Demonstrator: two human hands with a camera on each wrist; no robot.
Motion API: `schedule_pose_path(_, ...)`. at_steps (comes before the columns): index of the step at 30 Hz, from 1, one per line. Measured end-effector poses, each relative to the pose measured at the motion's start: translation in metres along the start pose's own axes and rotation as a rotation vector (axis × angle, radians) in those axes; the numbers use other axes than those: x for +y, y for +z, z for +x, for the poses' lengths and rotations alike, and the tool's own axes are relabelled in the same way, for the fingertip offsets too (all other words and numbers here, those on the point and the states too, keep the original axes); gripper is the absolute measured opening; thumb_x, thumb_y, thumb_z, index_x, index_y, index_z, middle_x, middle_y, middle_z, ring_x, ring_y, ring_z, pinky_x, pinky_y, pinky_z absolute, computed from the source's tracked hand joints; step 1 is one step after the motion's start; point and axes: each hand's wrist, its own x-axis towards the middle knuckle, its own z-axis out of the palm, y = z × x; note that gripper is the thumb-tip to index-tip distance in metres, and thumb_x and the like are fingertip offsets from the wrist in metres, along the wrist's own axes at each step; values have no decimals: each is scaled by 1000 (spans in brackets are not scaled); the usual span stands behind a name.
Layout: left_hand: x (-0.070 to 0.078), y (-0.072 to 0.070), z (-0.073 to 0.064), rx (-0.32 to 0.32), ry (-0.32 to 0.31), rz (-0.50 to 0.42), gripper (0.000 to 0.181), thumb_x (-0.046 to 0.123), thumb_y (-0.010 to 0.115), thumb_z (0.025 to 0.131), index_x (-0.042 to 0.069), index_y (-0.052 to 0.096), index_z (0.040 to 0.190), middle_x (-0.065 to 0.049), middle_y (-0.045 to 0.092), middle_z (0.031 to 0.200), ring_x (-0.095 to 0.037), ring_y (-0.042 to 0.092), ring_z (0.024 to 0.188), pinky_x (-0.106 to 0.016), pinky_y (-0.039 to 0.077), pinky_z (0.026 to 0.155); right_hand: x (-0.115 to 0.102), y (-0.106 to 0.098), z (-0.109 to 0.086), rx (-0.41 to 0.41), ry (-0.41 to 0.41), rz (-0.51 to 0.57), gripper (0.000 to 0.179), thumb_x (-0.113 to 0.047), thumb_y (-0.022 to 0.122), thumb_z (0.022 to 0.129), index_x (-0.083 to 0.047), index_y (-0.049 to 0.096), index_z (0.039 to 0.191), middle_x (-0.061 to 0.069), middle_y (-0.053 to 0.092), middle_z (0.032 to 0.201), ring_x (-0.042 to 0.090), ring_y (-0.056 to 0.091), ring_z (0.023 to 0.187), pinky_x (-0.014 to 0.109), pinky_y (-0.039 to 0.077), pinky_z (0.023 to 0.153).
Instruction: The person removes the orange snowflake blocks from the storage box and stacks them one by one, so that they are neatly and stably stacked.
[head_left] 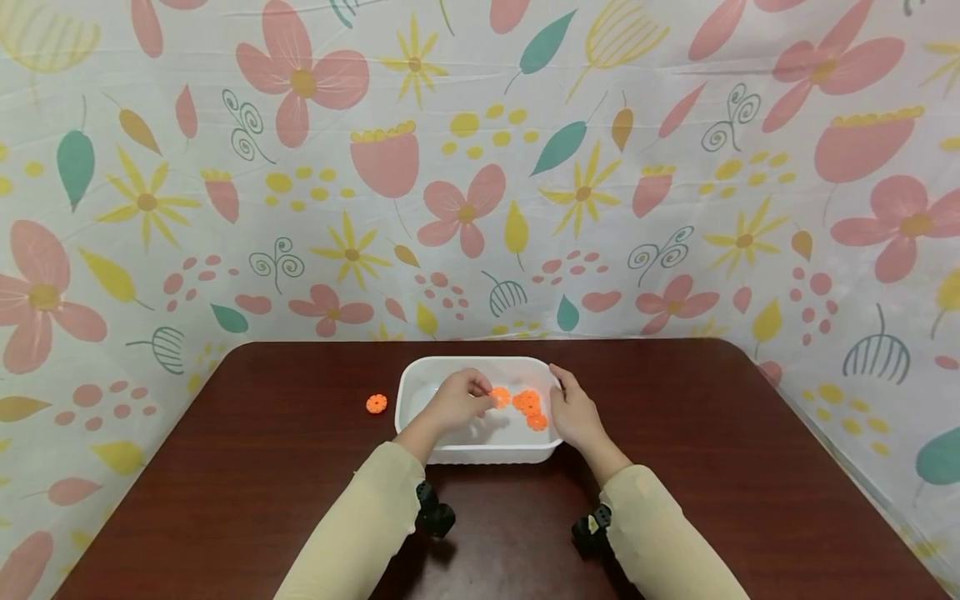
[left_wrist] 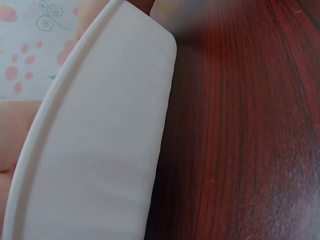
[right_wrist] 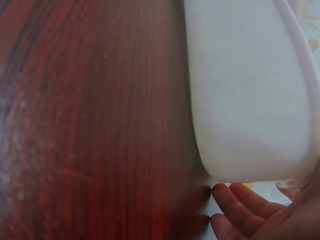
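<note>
Over the white plastic tray [head_left: 480, 454], my left hand [head_left: 456, 402] pinches an orange flower-shaped piece [head_left: 500, 397] between its fingertips. Several similar orange pieces [head_left: 529, 403] lie bunched in the tray's right half. My right hand [head_left: 577, 417] holds the tray by its right end, with fingers [right_wrist: 240, 205] along the outside of the end wall. In the left wrist view, the tray's front wall [left_wrist: 105, 110] hides the pieces and most of the left hand.
One orange flower-shaped piece [head_left: 377, 404] lies on the dark brown table [head_left: 315, 500], just left of the tray. A floral cloth [head_left: 480, 167] hangs behind the table. Small black devices [head_left: 435, 510] are strapped at both wrists.
</note>
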Motion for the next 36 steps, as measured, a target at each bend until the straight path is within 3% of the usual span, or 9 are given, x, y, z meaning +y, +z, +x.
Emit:
schedule_pose_path(8, 2, -9, -4, 21, 31, -19, 14, 12, 66, 87, 4, 58, 94, -8, 63, 83, -18, 63, 68, -24, 47, 58, -1, -1, 1, 1, -3, -4, 46, -26, 28, 102, -21, 28, 148, 17, 35, 150, 37, 35, 136, 54, 30, 110)
schedule_pose_path(24, -8, -25, -7, 83, -23, -41, 12, 15, 65, 89, 7, 58, 97, -7, 63, 86, -14, 61, 70, -26, 51, 63, 1, 2, 1, 2, 1, -3, 46, -26, 28, 102, -21, 28, 148, 18, 37, 149, 37, 36, 135, 54, 32, 109)
schedule_pose_path(36, -9, -36, -14, 149, -40, -212, 13, 6, 63, 89, 2, 58, 101, -11, 62, 89, -16, 67, 76, -32, 58, 71, 1, 1, 0, 6, 0, -9, 46, -26, 28, 102, -21, 28, 148, 18, 37, 148, 37, 37, 135, 55, 32, 109)
